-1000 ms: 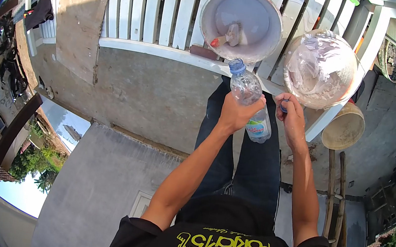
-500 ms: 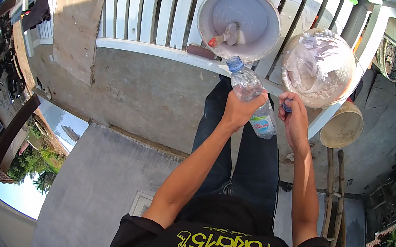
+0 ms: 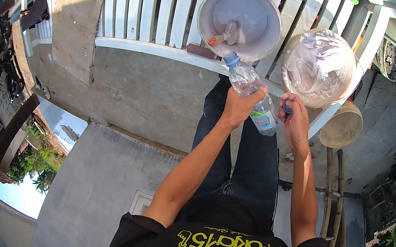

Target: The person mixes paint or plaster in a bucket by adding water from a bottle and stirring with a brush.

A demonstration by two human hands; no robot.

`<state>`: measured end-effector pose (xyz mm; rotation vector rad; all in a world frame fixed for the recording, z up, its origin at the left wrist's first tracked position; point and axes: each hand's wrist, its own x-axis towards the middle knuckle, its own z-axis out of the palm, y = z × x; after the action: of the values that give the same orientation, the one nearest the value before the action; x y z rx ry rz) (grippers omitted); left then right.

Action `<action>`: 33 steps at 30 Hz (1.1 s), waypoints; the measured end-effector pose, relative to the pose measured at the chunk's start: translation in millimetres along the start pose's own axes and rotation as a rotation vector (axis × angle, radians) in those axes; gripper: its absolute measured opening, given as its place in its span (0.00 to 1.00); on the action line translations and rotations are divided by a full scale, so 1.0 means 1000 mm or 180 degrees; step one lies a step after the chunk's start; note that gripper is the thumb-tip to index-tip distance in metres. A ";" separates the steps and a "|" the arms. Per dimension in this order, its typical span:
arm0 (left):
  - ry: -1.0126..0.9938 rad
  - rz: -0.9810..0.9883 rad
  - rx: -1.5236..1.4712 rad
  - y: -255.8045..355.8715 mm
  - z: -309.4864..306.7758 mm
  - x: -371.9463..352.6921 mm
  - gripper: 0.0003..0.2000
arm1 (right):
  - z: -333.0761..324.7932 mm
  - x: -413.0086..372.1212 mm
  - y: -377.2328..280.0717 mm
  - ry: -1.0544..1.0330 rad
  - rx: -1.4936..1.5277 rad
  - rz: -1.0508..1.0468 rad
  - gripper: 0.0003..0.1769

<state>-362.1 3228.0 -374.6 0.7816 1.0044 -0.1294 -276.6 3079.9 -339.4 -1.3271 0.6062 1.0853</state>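
Observation:
My left hand [image 3: 239, 106] is wrapped round the middle of a clear plastic bottle [image 3: 246, 80], whose neck tilts up and left towards a round bucket. My right hand [image 3: 295, 117] pinches a blue cap [image 3: 288, 106] just right of the bottle. The wide bucket [image 3: 204, 17] holds pale liquid and a brush [image 3: 230, 33] with a red tip on its handle. Beside it, a second bucket [image 3: 288, 78] has crumpled clear plastic [image 3: 318, 62] over its top.
White slats [image 3: 183, 9] lie behind the buckets. A dark reddish roller-like piece [image 3: 201, 51] rests on the front edge. At left leans a worn board [image 3: 78, 18]. An empty-looking bucket [image 3: 341, 126] stands at right above bamboo poles [image 3: 328, 190].
The bottle and my left hand have shifted slightly, with the bottle's neck a little further left and up. My right hand with the cap has hardly moved.

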 end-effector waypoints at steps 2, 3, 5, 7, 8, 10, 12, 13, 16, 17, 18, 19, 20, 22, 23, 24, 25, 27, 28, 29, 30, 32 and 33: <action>-0.0020 -0.0012 -0.0040 -0.001 0.000 0.001 0.10 | -0.001 0.001 0.000 0.0017 0.0032 -0.0006 0.12; -0.0037 -0.0009 -0.0056 -0.002 0.000 0.002 0.10 | -0.001 0.001 0.000 0.0021 0.0040 -0.0006 0.12; -0.0045 -0.0018 -0.0100 -0.001 0.000 0.002 0.10 | 0.001 0.000 -0.003 0.0024 0.0055 -0.0010 0.12; -0.0033 -0.0051 -0.0157 -0.002 0.000 0.002 0.10 | 0.002 -0.001 -0.003 0.0037 0.0087 -0.0013 0.12; -0.0039 -0.0066 -0.0172 -0.003 0.000 0.003 0.10 | 0.002 -0.001 -0.004 0.0043 0.0103 -0.0016 0.12; -0.0049 -0.0096 -0.0199 -0.005 -0.002 0.004 0.11 | 0.001 -0.001 -0.004 0.0023 0.0189 -0.0012 0.12; -0.0050 -0.0169 -0.0195 -0.008 -0.003 0.004 0.11 | 0.001 0.000 -0.004 0.0003 0.0242 -0.0015 0.11; -0.0052 -0.0206 -0.0195 -0.007 -0.003 0.004 0.11 | 0.001 -0.001 -0.006 -0.0003 0.0250 -0.0020 0.11; -0.0034 -0.0209 -0.0280 -0.008 -0.002 0.003 0.11 | 0.003 -0.003 -0.010 0.0014 0.0297 -0.0016 0.11; -0.0050 -0.0208 -0.0225 -0.008 -0.002 0.003 0.11 | 0.005 -0.003 -0.011 0.0019 0.0318 -0.0009 0.10; -0.0066 -0.0206 -0.0170 -0.008 -0.001 0.003 0.11 | 0.005 -0.004 -0.013 0.0012 0.0316 -0.0008 0.10; -0.0081 -0.0204 -0.0116 -0.010 0.000 0.003 0.12 | 0.006 -0.005 -0.014 0.0004 0.0313 -0.0007 0.10; -0.0108 -0.0207 -0.0106 -0.011 0.000 0.003 0.12 | 0.006 -0.006 -0.015 0.0000 0.0308 -0.0006 0.10; -0.0164 -0.0217 -0.0087 -0.012 0.000 0.003 0.12 | 0.008 -0.007 -0.018 -0.0018 0.0353 -0.0010 0.10; -0.0176 -0.0216 -0.0100 -0.012 0.000 0.003 0.12 | 0.009 -0.008 -0.019 -0.0030 0.0376 -0.0013 0.10; -0.0188 -0.0217 -0.0113 -0.012 0.001 0.003 0.12 | 0.010 -0.009 -0.020 -0.0026 0.0384 -0.0023 0.10; -0.0201 -0.0219 -0.0125 -0.013 0.001 0.003 0.12 | 0.011 -0.010 -0.022 -0.0021 0.0393 -0.0032 0.10; -0.0189 -0.0230 -0.0120 -0.013 0.002 0.002 0.12 | 0.012 -0.011 -0.024 -0.0019 0.0398 -0.0079 0.11; -0.0183 -0.0232 -0.0117 -0.013 0.002 0.001 0.12 | 0.013 -0.011 -0.026 -0.0022 0.0393 -0.0116 0.11; -0.0186 -0.0235 -0.0141 -0.014 0.002 0.000 0.12 | 0.013 -0.011 -0.027 -0.0023 0.0389 -0.0151 0.11; -0.0190 -0.0239 -0.0165 -0.014 0.001 -0.001 0.12 | 0.014 -0.012 -0.030 -0.0049 0.0374 -0.0201 0.11; -0.0218 -0.0263 -0.0168 -0.015 0.000 -0.001 0.12 | 0.016 -0.014 -0.037 -0.0095 0.0345 -0.0306 0.12; -0.0231 -0.0281 -0.0148 -0.015 -0.001 -0.001 0.12 | 0.016 -0.014 -0.037 -0.0122 0.0396 -0.0329 0.13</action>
<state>-370.3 3217.7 -381.8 0.6858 0.9702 -0.2085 -253.4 3094.7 -306.8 -1.2142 0.5615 0.9717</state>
